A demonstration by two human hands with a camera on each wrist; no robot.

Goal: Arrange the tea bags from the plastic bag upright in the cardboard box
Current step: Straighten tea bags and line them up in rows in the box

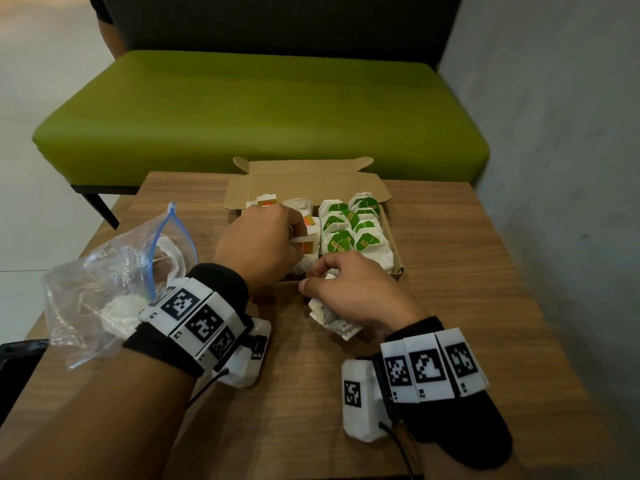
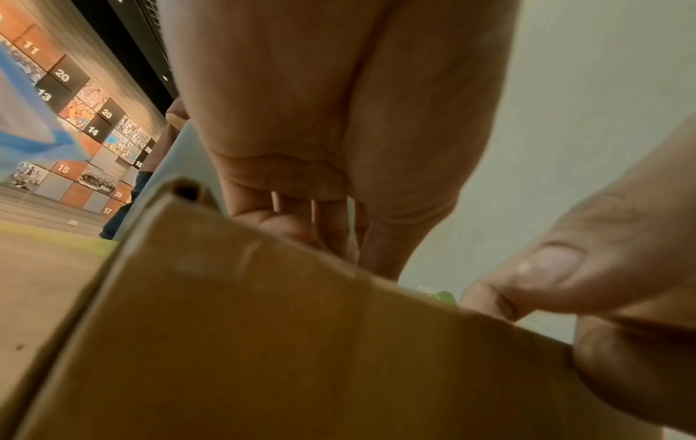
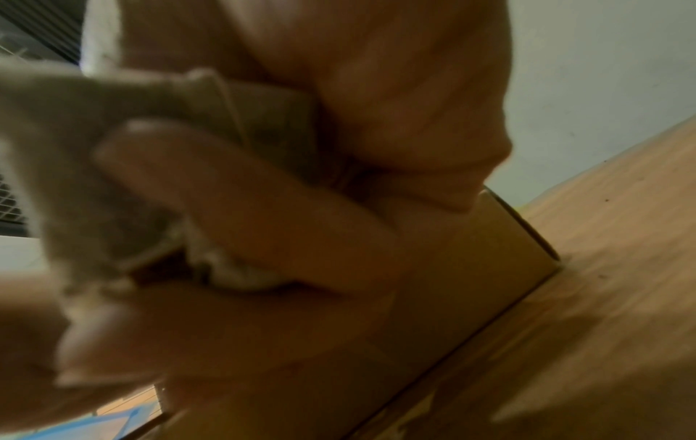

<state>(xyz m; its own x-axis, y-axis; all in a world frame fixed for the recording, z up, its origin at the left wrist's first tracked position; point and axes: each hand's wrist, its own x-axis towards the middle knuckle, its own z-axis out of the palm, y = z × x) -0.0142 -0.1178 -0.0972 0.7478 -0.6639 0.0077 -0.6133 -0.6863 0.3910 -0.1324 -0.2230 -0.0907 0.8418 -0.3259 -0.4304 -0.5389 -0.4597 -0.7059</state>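
The open cardboard box (image 1: 304, 181) lies mid-table. Green-tagged tea bags (image 1: 356, 230) stand upright in its right half and orange-tagged ones (image 1: 268, 201) in its left half. My left hand (image 1: 294, 237) reaches into the left half and pinches an orange-tagged tea bag (image 1: 304, 242) near the front. In the left wrist view the fingers (image 2: 331, 226) dip behind the box wall (image 2: 301, 342). My right hand (image 1: 325, 280) rests at the box's near edge and grips a bundle of tea bags (image 1: 327, 318), which looks blurred in the right wrist view (image 3: 113, 148). The plastic bag (image 1: 104, 282) lies open at the left, with white tea bags (image 1: 121, 306) inside.
The wooden table (image 1: 450, 271) has bare surface to the right of the box and in front of it. A green bench (image 1: 259, 109) stands just behind the table. A grey wall (image 1: 571, 168) runs along the right side. Part of a person (image 1: 110, 29) shows at the far back left.
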